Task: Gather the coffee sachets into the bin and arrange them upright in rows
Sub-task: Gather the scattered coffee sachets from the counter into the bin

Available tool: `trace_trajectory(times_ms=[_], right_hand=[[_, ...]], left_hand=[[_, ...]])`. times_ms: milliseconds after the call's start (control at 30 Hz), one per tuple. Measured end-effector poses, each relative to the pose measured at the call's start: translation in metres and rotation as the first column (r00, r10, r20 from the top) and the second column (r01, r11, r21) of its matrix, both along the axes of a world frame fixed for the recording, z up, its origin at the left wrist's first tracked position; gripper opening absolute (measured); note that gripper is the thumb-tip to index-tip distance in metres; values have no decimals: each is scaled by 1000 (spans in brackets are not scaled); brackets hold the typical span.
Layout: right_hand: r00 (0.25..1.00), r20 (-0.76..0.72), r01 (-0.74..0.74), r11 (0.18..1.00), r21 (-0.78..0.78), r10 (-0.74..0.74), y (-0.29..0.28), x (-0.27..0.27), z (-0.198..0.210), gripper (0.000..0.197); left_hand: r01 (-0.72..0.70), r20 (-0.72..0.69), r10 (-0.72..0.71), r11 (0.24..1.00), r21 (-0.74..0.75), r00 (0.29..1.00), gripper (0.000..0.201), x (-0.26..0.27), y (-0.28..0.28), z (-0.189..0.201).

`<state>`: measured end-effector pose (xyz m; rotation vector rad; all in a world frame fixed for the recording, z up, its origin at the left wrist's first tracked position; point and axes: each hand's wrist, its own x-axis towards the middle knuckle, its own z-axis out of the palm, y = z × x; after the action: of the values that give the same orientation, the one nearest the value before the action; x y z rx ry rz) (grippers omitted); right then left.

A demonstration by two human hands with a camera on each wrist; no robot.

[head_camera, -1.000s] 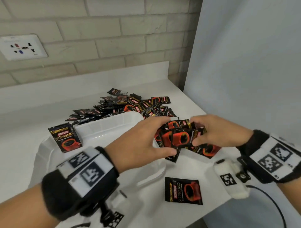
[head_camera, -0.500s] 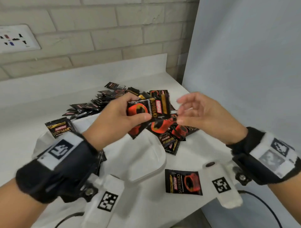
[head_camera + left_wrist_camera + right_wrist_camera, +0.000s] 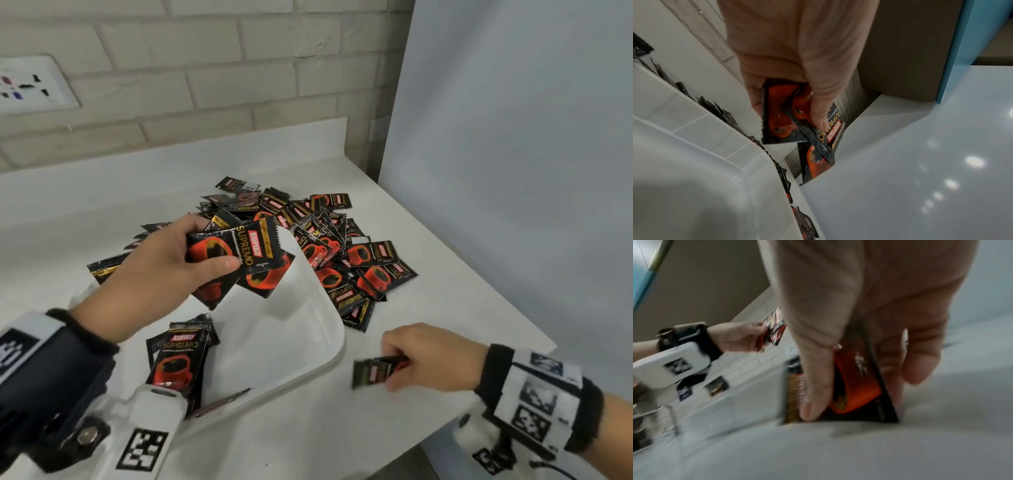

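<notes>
My left hand (image 3: pixel 191 260) holds a fan of several black-and-red coffee sachets (image 3: pixel 239 253) above the white bin (image 3: pixel 329 356); the same bunch (image 3: pixel 797 116) shows between its thumb and fingers in the left wrist view. My right hand (image 3: pixel 407 359) pinches a single sachet (image 3: pixel 373 371) just off the counter, right of the bin; in the right wrist view that sachet (image 3: pixel 855 386) stands on its edge against the counter. A few sachets (image 3: pixel 174 363) stand upright in the bin's near left corner. A loose pile of sachets (image 3: pixel 342 246) lies behind and right of the bin.
The white counter (image 3: pixel 445 308) ends at its right edge beside a pale blue panel (image 3: pixel 513 171). A brick wall with a socket plate (image 3: pixel 30 85) stands behind. One sachet (image 3: pixel 102 267) lies left of the bin.
My left hand kept the bunch and moved over the bin. My right hand left the bunch, dropped to the counter and picked up the lone sachet that lay in front.
</notes>
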<state>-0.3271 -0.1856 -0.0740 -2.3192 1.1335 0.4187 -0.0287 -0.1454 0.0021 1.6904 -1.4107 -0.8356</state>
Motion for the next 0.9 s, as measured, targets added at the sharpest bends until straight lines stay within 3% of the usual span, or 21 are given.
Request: trace_trajectory(times_ms=[100, 200, 267, 333, 433, 567, 667, 800, 900], right_hand=[[959, 226, 165, 985, 53, -173, -24, -7, 23, 10], [779, 456, 425, 897, 121, -430, -50, -8, 43, 11], [713, 445, 539, 829, 145, -542, -72, -7, 40, 23], [713, 363, 579, 796, 179, -600, -90, -4, 30, 28], [737, 291, 574, 792, 207, -610, -104, 7, 14, 30], [718, 297, 601, 776, 189, -629, -109, 23, 7, 32], [704, 305, 626, 763, 162, -642, -114, 23, 3, 46], [540, 378, 666, 656, 356, -752, -116, 17, 13, 55], [474, 427, 629, 635, 448, -770, -119, 13, 29, 56]], left_hand=[[-14, -21, 15, 1000, 17, 1000, 29, 3, 3, 1], [-37, -42, 39, 998, 42, 998, 35, 9, 6, -2], [-44, -58, 47, 997, 63, 997, 30, 11, 7, -4], [-44, -53, 48, 996, 82, 997, 31, 11, 10, -5], [-46, -25, 49, 995, 86, 998, 44, 11, 12, -6], [-68, -10, 70, 993, 100, 998, 40, 16, 14, -8], [-80, -2, 80, 991, 110, 997, 41, 16, 15, -9], [-94, -18, 96, 988, 121, 995, 34, 16, 14, -12], [-112, -62, 124, 980, 161, 990, 31, 20, 12, -14]])
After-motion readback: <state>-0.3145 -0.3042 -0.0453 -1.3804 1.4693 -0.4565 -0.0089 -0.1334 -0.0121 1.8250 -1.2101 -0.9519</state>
